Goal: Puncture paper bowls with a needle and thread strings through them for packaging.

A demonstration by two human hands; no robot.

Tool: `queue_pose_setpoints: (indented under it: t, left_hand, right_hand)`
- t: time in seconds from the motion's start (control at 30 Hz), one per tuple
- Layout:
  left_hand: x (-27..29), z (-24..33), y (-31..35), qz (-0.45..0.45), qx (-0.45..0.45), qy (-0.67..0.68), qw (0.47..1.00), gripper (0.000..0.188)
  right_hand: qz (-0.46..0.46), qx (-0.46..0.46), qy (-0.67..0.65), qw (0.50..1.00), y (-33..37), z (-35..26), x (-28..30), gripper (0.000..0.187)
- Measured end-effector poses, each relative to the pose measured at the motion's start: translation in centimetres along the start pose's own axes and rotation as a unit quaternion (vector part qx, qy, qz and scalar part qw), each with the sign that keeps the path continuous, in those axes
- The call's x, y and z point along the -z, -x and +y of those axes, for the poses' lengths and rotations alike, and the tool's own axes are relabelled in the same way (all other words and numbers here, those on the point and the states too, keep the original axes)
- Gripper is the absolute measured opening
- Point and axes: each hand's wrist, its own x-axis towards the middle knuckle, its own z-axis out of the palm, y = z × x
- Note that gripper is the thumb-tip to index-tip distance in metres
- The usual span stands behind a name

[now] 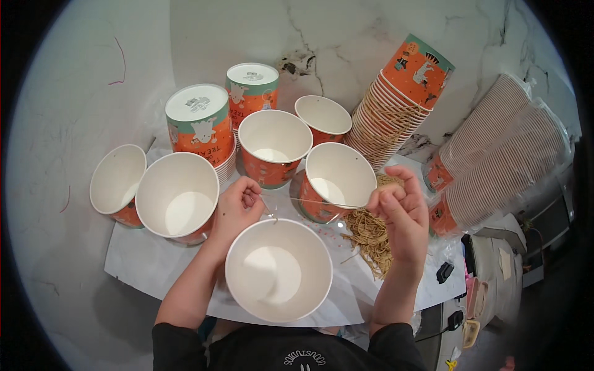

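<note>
A white-lined paper bucket (278, 272) stands upright right in front of me, its mouth facing up. Above its far rim, a thin pale cord (318, 201) stretches between my two hands. My left hand (240, 205) is closed, its fingertips pinching the cord's left part. A short tan end hangs beside that hand at the bucket's far rim; whether it passes through the rim I cannot tell. My right hand (402, 216) is raised, with thumb and forefinger pinched on the cord's other end. Under and beside it lies a heap of tan cords (371, 241).
Several open orange buckets (275, 148) stand around the far and left side. Upside-down stacks (198, 127) are behind them. A tall nested stack (393, 102) leans against the marble wall. Plastic-wrapped stacks (501, 161) lie at right. A small black object (444, 272) sits near the right edge.
</note>
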Motion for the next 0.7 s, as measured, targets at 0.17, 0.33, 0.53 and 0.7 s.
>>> queue_pose_setpoints:
  t: [0.17, 0.33, 0.53, 0.7]
  left_hand:
    - [0.3, 1.2, 0.2, -0.015, 0.02, 0.071, 0.997, 0.016]
    - [2.3, 5.4, 0.9, -0.124, 0.021, 0.137, 0.983, 0.038]
    - [1.3, 11.9, 3.2, -0.115, -0.253, -0.071, 0.958, 0.034]
    - [1.0, 11.8, 4.0, -0.096, -0.276, -0.097, 0.951, 0.006]
  right_hand:
    - [-0.069, -0.015, 0.136, 0.988, 0.4, 0.0, -1.2, 0.021]
    - [-0.111, -0.017, 0.211, 0.971, 1.6, 0.6, -2.2, 0.018]
    - [-0.177, 0.03, 0.311, 0.933, 2.9, 0.0, -3.8, 0.02]
    - [-0.176, 0.035, 0.296, 0.938, 3.0, -0.6, -4.1, 0.022]
